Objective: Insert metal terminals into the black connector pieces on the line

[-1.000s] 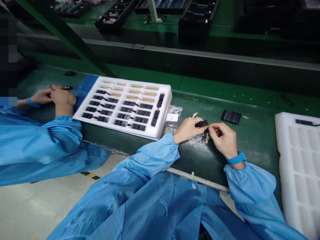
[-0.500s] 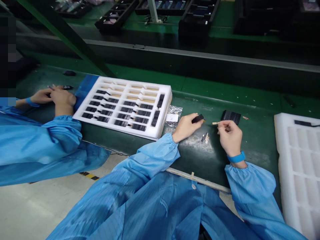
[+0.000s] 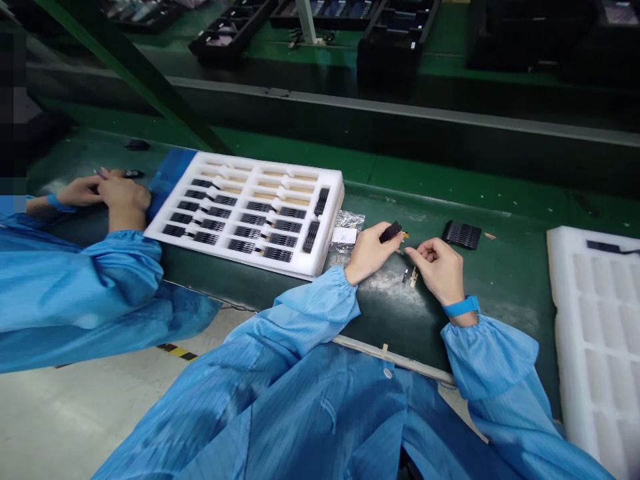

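My left hand (image 3: 371, 250) pinches a small flat black block (image 3: 391, 231), likely a battery pack, with a short orange tab (image 3: 405, 235) at its right end. Just right of that tab is my right hand (image 3: 440, 265), its thumb and forefinger pressed together on a small strip mostly hidden by the fingers. Below the fingertips, a few short pale and black strips (image 3: 413, 277) lie on the dark green bench. Behind my right hand rests a row of black blocks (image 3: 462, 235) packed side by side.
A white foam tray (image 3: 227, 255) with many black pieces in its slots stands left, beside a clear plastic bag (image 3: 345, 235). Another white foam tray (image 3: 567, 320) is at the right edge. A co-worker's hands (image 3: 120, 197) work at far left. Black bins (image 3: 395, 47) line the back.
My right hand has moved left with the pale strip, up to the tab end of the black block. My left hand has shifted only slightly and keeps its hold.
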{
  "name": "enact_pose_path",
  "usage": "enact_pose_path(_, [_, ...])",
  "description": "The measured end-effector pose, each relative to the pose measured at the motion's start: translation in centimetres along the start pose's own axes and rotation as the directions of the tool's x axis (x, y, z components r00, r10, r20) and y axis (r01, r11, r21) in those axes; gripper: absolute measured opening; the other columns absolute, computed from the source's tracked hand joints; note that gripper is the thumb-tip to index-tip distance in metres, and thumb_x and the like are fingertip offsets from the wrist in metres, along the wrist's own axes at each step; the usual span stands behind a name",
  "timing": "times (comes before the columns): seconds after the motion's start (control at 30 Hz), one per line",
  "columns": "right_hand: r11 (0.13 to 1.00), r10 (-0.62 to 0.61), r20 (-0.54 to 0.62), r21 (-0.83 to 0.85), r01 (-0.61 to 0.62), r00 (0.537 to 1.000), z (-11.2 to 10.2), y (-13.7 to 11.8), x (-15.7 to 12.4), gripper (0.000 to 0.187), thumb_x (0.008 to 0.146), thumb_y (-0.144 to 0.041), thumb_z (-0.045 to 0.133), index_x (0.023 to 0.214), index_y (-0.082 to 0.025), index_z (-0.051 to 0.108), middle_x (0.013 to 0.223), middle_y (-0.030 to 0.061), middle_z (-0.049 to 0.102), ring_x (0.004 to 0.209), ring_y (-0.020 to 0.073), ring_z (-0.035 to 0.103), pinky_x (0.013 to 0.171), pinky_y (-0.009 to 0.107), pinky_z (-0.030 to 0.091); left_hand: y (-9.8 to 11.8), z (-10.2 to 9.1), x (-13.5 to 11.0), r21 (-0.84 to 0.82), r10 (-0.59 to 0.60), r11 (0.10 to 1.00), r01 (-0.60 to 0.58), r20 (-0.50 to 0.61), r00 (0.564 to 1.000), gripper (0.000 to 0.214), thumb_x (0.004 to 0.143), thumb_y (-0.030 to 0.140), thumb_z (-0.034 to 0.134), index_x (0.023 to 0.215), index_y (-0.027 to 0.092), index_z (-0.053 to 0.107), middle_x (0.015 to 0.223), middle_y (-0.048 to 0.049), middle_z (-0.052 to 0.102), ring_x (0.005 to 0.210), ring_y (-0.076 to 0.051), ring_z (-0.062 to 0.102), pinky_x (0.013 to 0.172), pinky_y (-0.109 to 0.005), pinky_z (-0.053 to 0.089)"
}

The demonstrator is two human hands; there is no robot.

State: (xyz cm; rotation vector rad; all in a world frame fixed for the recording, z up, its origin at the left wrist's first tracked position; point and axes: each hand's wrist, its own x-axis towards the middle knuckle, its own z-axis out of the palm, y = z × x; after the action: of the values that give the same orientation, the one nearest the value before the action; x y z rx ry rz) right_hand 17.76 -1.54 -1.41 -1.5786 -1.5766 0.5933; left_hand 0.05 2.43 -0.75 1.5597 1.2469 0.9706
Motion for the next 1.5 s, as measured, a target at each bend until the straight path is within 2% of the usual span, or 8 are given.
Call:
enact_pose_path(0.2, [0.853, 0.268, 0.156, 0.421, -0.310, 0.951, -2.4, 0.5, -0.1, 0.032, 0.088, -0.049, 0.069, 0.081, -0.017, 0.069, 0.067, 0.0011, 0.061, 0.048, 0.0096, 0.047, 0.045, 0.024, 0.033, 0.1, -0.4, -0.7, 0.223, 0.409, 0.884, -0.411, 0.056, 0.911, 0.019, 0.092, 0.031, 0.066, 0.104, 0.017, 0.070, 0.091, -0.0039, 0.068, 0.082, -0.012, 0.061, 0.077, -0.023, 0.047])
enact_pose_path(0.47, [0.674, 0.131, 0.507, 0.584, -0.451, 0.852, -2.5, 0.4, -0.9, 0.027, 0.087, -0.041, 0.075, 0.106, -0.022, 0.075, 0.067, -0.0007, 0.059, 0.054, 0.0093, 0.049, 0.047, 0.021, 0.036, 0.0, -0.1, -0.7, -0.011, 0.310, 0.950, -0.313, 0.186, 0.932, 0.051, 0.080, 0.048, 0.078, 0.118, 0.017, 0.066, 0.106, -0.0067, 0.069, 0.084, -0.012, 0.063, 0.076, -0.022, 0.048])
enact_pose_path(0.67, [0.732, 0.188, 0.276, 0.601, -0.322, 0.943, -2.6, 0.5, -0.7, 0.018, 0.085, -0.036, 0.078, 0.089, -0.020, 0.072, 0.063, -0.0021, 0.058, 0.054, 0.0093, 0.048, 0.051, 0.022, 0.038, 0.5, -0.1, -0.7, -0.009, 0.199, 0.980, -0.201, 0.190, 0.962, 0.044, 0.084, 0.043, 0.075, 0.117, 0.015, 0.066, 0.108, -0.0065, 0.070, 0.096, -0.015, 0.066, 0.083, -0.022, 0.048])
enact_pose_path(0.83, [0.866, 0.230, 0.053, 0.444, -0.229, 0.972, -2.4, 0.0, -0.5, 0.023, 0.088, -0.038, 0.073, 0.100, -0.018, 0.075, 0.070, 0.0008, 0.063, 0.056, 0.0107, 0.051, 0.053, 0.025, 0.042, 0.7, 0.3, -0.7, 0.052, 0.021, 0.998, -0.034, 0.229, 0.973, 0.038, 0.093, 0.048, 0.060, 0.108, 0.015, 0.070, 0.093, -0.0033, 0.070, 0.084, -0.014, 0.064, 0.075, -0.023, 0.045])
enact_pose_path(1.07, [0.933, 0.123, 0.060, 0.334, -0.136, 0.991, -1.9, -0.4, -0.8, 0.024, 0.090, -0.037, 0.069, 0.105, -0.020, 0.075, 0.090, 0.0047, 0.069, 0.062, 0.0112, 0.055, 0.060, 0.028, 0.048, 0.2, 0.2, -0.3, 0.118, -0.060, 0.992, 0.039, 0.182, 0.981, 0.032, 0.089, 0.044, 0.060, 0.091, 0.014, 0.069, 0.078, -0.0011, 0.064, 0.073, -0.013, 0.057, 0.064, -0.022, 0.038])
enact_pose_path(1.2, [0.940, 0.107, 0.043, 0.320, -0.115, 0.993, -1.7, 0.1, -0.8, 0.040, 0.086, -0.035, 0.073, 0.124, -0.021, 0.066, 0.100, 0.0045, 0.067, 0.065, 0.0108, 0.056, 0.062, 0.027, 0.048, 0.0, 0.1, -0.2, 0.128, -0.064, 0.991, 0.038, 0.202, 0.977, 0.033, 0.089, 0.046, 0.059, 0.086, 0.014, 0.069, 0.074, 0.0001, 0.060, 0.070, -0.012, 0.055, 0.060, -0.023, 0.033])
enact_pose_path(1.37, [0.971, 0.092, 0.182, 0.203, -0.129, 0.979, -1.8, 0.4, -0.9, 0.028, 0.083, -0.039, 0.075, 0.101, -0.018, 0.068, 0.086, 0.0035, 0.067, 0.064, 0.0128, 0.054, 0.059, 0.027, 0.045, 0.2, 0.2, -0.5, 0.170, -0.036, 0.985, -0.006, 0.243, 0.969, 0.030, 0.089, 0.043, 0.059, 0.085, 0.014, 0.067, 0.074, 0.0010, 0.061, 0.070, -0.012, 0.054, 0.062, -0.022, 0.035])
enact_pose_path(1.5, [0.982, 0.113, 0.172, 0.133, -0.137, 0.979, -1.8, 0.1, -1.0, 0.024, 0.087, -0.041, 0.069, 0.091, -0.018, 0.068, 0.071, 0.0013, 0.062, 0.061, 0.0136, 0.052, 0.058, 0.028, 0.043, 0.6, 0.1, -0.6, 0.217, 0.026, 0.972, -0.090, 0.283, 0.959, 0.026, 0.089, 0.038, 0.060, 0.080, 0.015, 0.066, 0.071, 0.0014, 0.060, 0.070, -0.012, 0.054, 0.064, -0.022, 0.037])
